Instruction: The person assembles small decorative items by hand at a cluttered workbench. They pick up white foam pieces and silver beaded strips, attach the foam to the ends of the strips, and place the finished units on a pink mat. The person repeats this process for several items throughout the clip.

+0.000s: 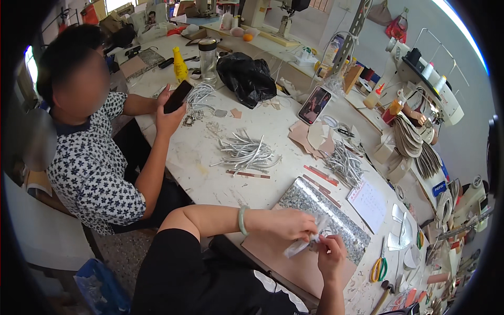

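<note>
The room is bright, with a blown-out strip at upper right and white patches at upper left. Soft shadows mark the worktop (191,173); glare streaks the stone slab (346,231). Clear plastic (296,248) lacks crisp detail. Edges bend into a black rim; a seated person's (94,168) face is blurred.

A black short-sleeved fabric top (168,273) bears a curved white print (266,282); a pale green round bangle (242,220) rings the left wrist (254,221).
</note>
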Tool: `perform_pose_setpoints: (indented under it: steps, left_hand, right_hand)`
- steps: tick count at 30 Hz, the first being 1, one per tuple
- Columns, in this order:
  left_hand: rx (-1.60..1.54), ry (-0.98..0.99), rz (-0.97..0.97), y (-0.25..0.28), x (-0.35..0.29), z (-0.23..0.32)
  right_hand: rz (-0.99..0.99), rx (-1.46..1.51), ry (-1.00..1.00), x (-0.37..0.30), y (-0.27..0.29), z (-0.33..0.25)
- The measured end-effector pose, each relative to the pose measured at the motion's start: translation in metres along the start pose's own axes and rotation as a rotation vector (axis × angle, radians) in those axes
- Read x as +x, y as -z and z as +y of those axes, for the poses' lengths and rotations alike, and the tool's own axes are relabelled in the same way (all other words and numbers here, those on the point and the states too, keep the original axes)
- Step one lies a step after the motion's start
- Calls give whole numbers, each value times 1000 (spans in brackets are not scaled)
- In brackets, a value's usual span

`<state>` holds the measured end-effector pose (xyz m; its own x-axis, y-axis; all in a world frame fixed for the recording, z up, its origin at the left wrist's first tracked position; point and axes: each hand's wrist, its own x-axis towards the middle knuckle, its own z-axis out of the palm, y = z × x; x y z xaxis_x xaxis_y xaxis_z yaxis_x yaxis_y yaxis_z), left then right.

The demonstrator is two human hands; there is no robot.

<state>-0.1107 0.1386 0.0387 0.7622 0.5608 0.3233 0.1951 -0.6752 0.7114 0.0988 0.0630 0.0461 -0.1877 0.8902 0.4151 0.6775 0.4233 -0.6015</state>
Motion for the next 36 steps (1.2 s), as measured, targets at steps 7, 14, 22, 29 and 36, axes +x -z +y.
perform_pose_setpoints:
  steps: [7, 14, 22, 29, 36]
  left_hand:
    - [-195, 265, 134, 19, -18, 1]
    - [167, -62, 150, -16, -11, 21]
    - [-553, 177, 498, -35, -20, -5]
    - [-207, 217, 530, -46, -36, 28]
    - [-150, 229, 631, -41, -52, 18]
  right_hand:
    - [255, 473, -293, -62, 40, 60]
    - [201, 40, -194, -34, 9, -2]
    - [486, 882, -454, -48, -3, 33]
    - [366, 439, -222, -47, -34, 3]
    - [628, 283, -171, -56, -42, -3]
